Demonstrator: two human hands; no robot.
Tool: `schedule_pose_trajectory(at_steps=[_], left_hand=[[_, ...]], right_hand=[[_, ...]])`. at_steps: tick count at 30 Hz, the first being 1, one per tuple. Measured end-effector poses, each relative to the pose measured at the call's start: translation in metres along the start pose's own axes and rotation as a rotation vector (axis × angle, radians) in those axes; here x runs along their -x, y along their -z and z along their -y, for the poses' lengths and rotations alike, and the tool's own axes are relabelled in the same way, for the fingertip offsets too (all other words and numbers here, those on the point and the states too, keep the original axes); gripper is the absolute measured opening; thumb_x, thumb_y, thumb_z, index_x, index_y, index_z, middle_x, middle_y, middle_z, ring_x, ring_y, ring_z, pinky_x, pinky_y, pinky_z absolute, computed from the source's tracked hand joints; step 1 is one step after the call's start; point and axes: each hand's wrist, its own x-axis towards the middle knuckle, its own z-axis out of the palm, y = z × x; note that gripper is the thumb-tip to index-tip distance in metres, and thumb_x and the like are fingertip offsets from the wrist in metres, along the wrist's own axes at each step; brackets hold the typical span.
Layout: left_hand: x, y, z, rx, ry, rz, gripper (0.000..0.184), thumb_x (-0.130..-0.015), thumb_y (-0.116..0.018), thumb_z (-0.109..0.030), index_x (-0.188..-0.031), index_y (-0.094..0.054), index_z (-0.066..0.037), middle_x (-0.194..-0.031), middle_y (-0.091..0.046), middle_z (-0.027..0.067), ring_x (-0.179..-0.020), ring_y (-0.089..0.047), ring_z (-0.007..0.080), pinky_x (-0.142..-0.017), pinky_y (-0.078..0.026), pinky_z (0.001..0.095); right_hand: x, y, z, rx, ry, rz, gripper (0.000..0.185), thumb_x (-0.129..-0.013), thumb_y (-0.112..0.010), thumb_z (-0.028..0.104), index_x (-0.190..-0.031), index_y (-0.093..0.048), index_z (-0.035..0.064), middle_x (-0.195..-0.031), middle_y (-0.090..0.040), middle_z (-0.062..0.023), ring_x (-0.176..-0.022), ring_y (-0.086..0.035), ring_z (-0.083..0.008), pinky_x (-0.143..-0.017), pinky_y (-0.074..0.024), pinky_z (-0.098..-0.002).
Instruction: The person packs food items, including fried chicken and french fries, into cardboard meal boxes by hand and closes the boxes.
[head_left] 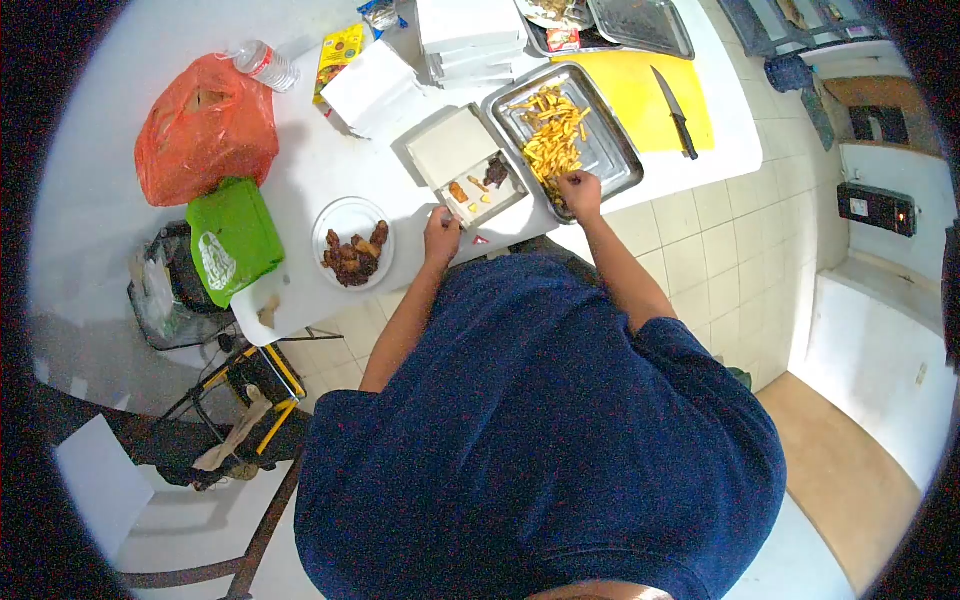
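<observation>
An open cardboard food box (pixel 492 207) stands near the table's front edge, lid folded back. Inside lie a few fried pieces and a dark piece of meat. My left hand (pixel 441 237) is closed on the box's near left corner. To the right, a metal tray (pixel 612 150) holds a pile of french fries (pixel 553 135) along its left side. My right hand (pixel 580 195) reaches into the tray's near end, fingers pinched together on fries there; how many is hidden. Left of the box is a white plate (pixel 330 213) of dark glazed chicken pieces (pixel 352 260).
A knife (pixel 677 115) lies on a yellow cutting board (pixel 640 85) at the right. Behind are stacked white boxes (pixel 468 40), another box (pixel 372 88) and a yellow packet (pixel 338 55). Leftward sit a red plastic bag (pixel 207 130), a bottle (pixel 264 66) and a green bag (pixel 235 240).
</observation>
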Motion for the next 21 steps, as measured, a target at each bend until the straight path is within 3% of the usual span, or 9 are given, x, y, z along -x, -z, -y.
schedule_pose_trajectory(at_steps=[5, 8, 12, 16, 21], left_hand=[[0.002, 0.003, 0.001, 0.062, -0.064, 0.026, 0.025, -0.087, -0.06, -0.018, -0.107, -0.055, -0.004, -0.079, -0.065, 0.014, -0.071, -0.064, 0.022, -0.066, -0.051, 0.0359], [0.002, 0.005, -0.004, -0.007, -0.008, 0.048, 0.026, -0.087, -0.06, -0.019, -0.107, -0.055, -0.004, -0.079, -0.064, 0.0147, -0.071, -0.064, 0.0232, -0.066, -0.051, 0.037], [0.003, 0.004, -0.007, -0.066, -0.079, 0.018, 0.028, -0.087, -0.058, -0.018, -0.109, -0.052, -0.002, -0.079, -0.063, 0.0175, -0.072, -0.064, 0.0287, -0.067, -0.05, 0.0404], [0.007, 0.009, -0.014, -0.153, -0.138, 0.022, 0.029, -0.087, -0.056, -0.016, -0.11, -0.047, -0.001, -0.081, -0.063, 0.0213, -0.075, -0.063, 0.0349, -0.069, -0.049, 0.0439], [0.001, 0.003, -0.011, -0.176, -0.146, 0.033, 0.028, -0.087, -0.051, -0.015, -0.109, -0.044, -0.001, -0.085, -0.061, 0.0268, -0.081, -0.061, 0.0426, -0.072, -0.047, 0.0491]], right_hand=[[0.01, -0.009, 0.04, -0.214, 0.099, 0.196, 0.019, -0.075, -0.073, 0.017, -0.083, -0.069, 0.0008, -0.075, -0.067, -0.0058, -0.069, -0.061, -0.0104, -0.065, -0.0489, -0.0273], [0.017, -0.033, 0.053, -0.31, 0.144, 0.28, 0.016, -0.078, -0.071, 0.016, -0.084, -0.069, 0.0013, -0.077, -0.067, -0.0053, -0.07, -0.061, -0.0096, -0.066, -0.0486, -0.026], [0.025, -0.048, 0.056, -0.186, 0.284, 0.347, 0.018, -0.079, -0.071, 0.017, -0.088, -0.07, 0.0019, -0.078, -0.068, -0.0051, -0.071, -0.061, -0.0105, -0.066, -0.0489, -0.0266], [0.032, -0.045, 0.05, -0.232, 0.272, 0.335, 0.017, -0.079, -0.071, 0.017, -0.087, -0.071, 0.0017, -0.077, -0.068, -0.0054, -0.068, -0.059, -0.0095, -0.064, -0.0482, -0.0263], [0.025, -0.036, 0.039, -0.224, 0.092, 0.352, 0.014, -0.08, -0.07, 0.014, -0.086, -0.07, 0.0014, -0.073, -0.067, -0.0038, -0.063, -0.058, -0.0086, -0.059, -0.0469, -0.0258]])
